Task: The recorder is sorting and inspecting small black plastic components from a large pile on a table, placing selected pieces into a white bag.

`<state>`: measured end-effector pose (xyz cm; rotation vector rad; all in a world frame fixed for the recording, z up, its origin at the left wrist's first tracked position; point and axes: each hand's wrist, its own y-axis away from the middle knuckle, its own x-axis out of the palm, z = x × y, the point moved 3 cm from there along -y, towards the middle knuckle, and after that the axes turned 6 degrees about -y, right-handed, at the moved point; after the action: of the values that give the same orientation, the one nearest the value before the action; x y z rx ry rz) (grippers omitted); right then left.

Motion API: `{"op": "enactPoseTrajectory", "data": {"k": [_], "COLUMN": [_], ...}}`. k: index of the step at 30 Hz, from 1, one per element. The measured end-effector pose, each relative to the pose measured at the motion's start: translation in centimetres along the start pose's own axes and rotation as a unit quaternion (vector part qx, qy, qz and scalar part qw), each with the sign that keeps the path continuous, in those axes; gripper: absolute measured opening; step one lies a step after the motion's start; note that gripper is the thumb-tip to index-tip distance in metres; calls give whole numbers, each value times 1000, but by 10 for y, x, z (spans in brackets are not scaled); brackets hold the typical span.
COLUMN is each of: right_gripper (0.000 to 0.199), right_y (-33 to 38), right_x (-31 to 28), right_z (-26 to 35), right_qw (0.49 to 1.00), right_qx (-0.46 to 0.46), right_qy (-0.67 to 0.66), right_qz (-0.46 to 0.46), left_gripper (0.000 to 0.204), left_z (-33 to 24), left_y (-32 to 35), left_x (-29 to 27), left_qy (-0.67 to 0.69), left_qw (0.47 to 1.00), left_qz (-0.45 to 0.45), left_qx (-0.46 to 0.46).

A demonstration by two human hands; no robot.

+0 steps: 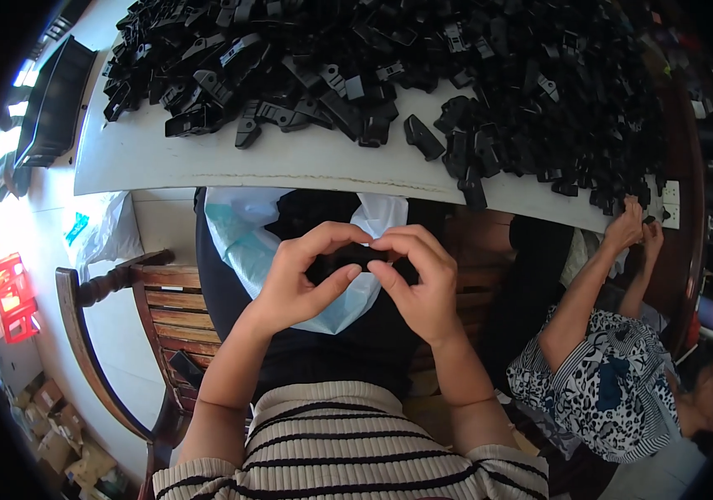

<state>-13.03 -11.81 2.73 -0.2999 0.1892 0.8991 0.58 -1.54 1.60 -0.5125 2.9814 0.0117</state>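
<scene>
Above my lap, my left hand (pixel 308 271) and my right hand (pixel 419 279) meet fingertip to fingertip. Both are closed in a pinch on a small black plastic part (pixel 362 257). Its outline blends into the dark background, so its exact shape is hard to make out. Under my hands an open white and teal plastic bag (pixel 236 237) rests on my lap, with black pieces (pixel 302 212) inside. A large heap of black plastic parts (pixel 331 79) covers much of the table beyond; one loose part (pixel 423 137) lies near its front edge.
The white table's (pixel 165 171) front edge runs just past the bag. A wooden bench (pixel 175 300) is under me. At right, another person's hands (pixel 625 229) work at the table edge, beside a power socket (pixel 670 204). A black crate (pixel 57 104) and red stool (pixel 12 293) stand left.
</scene>
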Motion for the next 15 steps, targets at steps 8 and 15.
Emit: {"op": "enactPoseTrajectory", "data": {"k": [8,15], "right_gripper": [31,31], "right_y": [-7,-16], "right_x": [-62,-47], "right_z": [-25,-20], "right_qw": [929,969], "right_qx": [15,-65], "right_qy": [266,176], "right_qz": [-259,-162], "left_gripper": [29,37], "left_z": [-13,-4], "left_y": [-19,-59], "left_x": [-6,39], "left_qy": [-189,31], "left_qw": [979,998], "left_qz": [-34,-42], "left_qx": [62,-40]}}
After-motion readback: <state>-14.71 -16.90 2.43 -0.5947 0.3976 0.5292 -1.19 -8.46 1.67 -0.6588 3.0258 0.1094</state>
